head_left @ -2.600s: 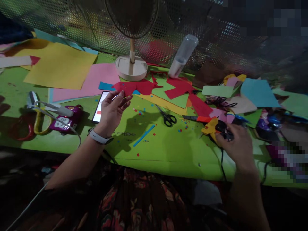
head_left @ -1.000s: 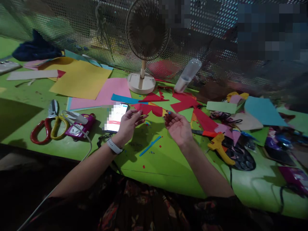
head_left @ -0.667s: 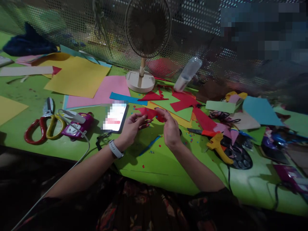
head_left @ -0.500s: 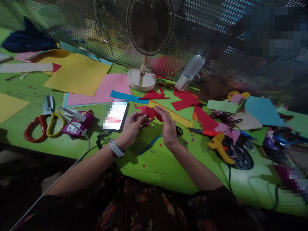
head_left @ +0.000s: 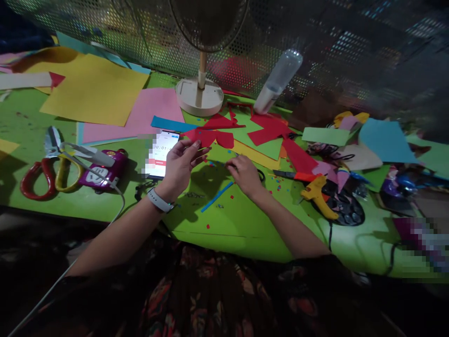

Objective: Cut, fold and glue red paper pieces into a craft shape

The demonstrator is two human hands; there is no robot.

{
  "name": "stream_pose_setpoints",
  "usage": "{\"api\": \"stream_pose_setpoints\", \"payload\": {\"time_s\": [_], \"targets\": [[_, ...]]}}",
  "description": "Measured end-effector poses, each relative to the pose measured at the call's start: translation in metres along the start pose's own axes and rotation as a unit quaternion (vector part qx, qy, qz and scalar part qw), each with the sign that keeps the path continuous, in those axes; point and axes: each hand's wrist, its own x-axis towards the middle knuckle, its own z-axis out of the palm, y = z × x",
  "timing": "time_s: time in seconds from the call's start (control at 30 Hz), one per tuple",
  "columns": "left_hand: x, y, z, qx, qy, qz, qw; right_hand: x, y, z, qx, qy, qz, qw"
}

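Note:
My left hand [head_left: 179, 163], with a white watch at the wrist, is raised over the green table [head_left: 245, 224] with its fingertips pinched on the left edge of a red paper cutout [head_left: 211, 137]. Lower down, my right hand [head_left: 243, 171] rests on the table with its fingers curled and pinched together. What they hold is too small to see. It sits beside black-handled scissors [head_left: 261, 176], among tiny paper scraps. A thin blue paper strip [head_left: 217, 196] lies between my wrists.
A lit phone [head_left: 162, 150] lies left of my left hand. Further left are a purple device [head_left: 102, 171] and red and yellow scissors [head_left: 42, 169]. A yellow glue gun [head_left: 317, 197] lies at the right. Fan base [head_left: 199, 96], bottle [head_left: 277, 82] and coloured paper sheets [head_left: 93, 89] stand before a mesh wall.
My right hand left the glue gun, came to the red cutout with both hands on it, then dropped to the table. My left hand still holds the cutout.

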Motion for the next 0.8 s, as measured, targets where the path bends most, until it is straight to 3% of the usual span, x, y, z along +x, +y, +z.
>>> {"api": "stream_pose_setpoints", "payload": {"time_s": [0.2,0.47,0.6,0.7,0.8], "targets": [[0.0,0.0,0.0,0.008,0.004,-0.008,1.0,0.009,0.001,0.012,-0.168,-0.034,-0.045,0.984],[0.0,-0.002,0.0,0.01,-0.004,-0.01,1.0,0.008,0.004,0.021,-0.173,-0.018,-0.057,0.983],[0.001,-0.004,0.0,0.007,-0.001,-0.014,1.0,0.012,0.01,0.019,-0.092,0.002,-0.034,0.995],[0.002,-0.005,-0.002,0.001,-0.006,-0.01,1.0,0.013,0.013,0.013,0.031,0.027,0.019,0.999],[0.004,-0.007,-0.003,0.004,-0.004,-0.007,1.0,0.013,0.013,0.005,0.23,0.03,0.105,0.967]]}}
